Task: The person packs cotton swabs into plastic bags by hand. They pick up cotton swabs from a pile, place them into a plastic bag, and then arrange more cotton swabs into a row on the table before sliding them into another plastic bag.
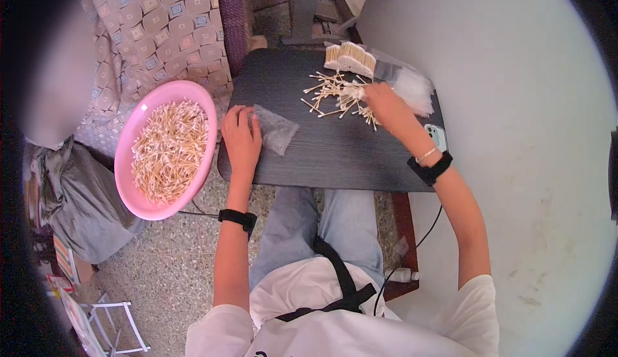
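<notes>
On the left part of the dark table (309,157), my left hand (241,139) lies with its fingers apart, touching the near corner of a clear plastic bag (277,130). The bag is flat and looks empty. My right hand (386,107) is closed over a bunch of cotton swabs (351,93) at the right side; its fingertips are partly hidden. Loose cotton swabs (318,90) lie scattered around that bunch. Behind them stand packed bundles of cotton swabs (351,59), tips facing me.
A pink basin (122,164) full of cotton swabs stands left of the table. More clear plastic bags (413,90) lie at the table's right edge, with a phone (436,136) nearer me. A white wall (515,131) rises on the right. A black cable (412,247) hangs below.
</notes>
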### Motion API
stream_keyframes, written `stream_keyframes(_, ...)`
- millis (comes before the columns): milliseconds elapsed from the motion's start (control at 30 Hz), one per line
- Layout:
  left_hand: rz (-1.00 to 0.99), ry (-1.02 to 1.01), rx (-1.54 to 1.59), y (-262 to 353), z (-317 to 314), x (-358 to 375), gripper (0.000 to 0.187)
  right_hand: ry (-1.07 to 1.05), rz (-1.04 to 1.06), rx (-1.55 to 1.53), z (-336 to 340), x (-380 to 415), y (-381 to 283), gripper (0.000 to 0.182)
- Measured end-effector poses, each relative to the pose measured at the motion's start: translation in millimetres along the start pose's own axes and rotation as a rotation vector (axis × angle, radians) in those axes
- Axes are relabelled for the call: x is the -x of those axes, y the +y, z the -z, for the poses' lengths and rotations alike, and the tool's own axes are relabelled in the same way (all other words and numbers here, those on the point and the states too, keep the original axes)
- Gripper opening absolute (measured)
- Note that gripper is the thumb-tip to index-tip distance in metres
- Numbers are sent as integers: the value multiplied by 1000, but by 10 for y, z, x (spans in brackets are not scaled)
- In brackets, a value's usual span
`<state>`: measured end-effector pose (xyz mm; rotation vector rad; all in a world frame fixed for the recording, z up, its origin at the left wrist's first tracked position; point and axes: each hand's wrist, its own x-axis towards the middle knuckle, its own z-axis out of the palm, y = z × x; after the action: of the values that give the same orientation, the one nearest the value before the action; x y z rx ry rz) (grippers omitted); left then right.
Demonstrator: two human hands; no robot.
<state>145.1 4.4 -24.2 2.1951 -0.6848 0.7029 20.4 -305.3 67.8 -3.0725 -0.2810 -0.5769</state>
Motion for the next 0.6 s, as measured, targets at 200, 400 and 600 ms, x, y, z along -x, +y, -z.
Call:
stream_keyframes(200,-159,-22,128,558,101,140,27,-148,-28,-2,-154,494,-495,16)
stream_keyframes(400,-207,-341,399,1242,-211,384,44,-203,-102,21,-262,633,-648,19)
stream_keyframes(600,-350,-450,195,1243,-479,526,50,-172,-185,-277,-254,754,-651,34)
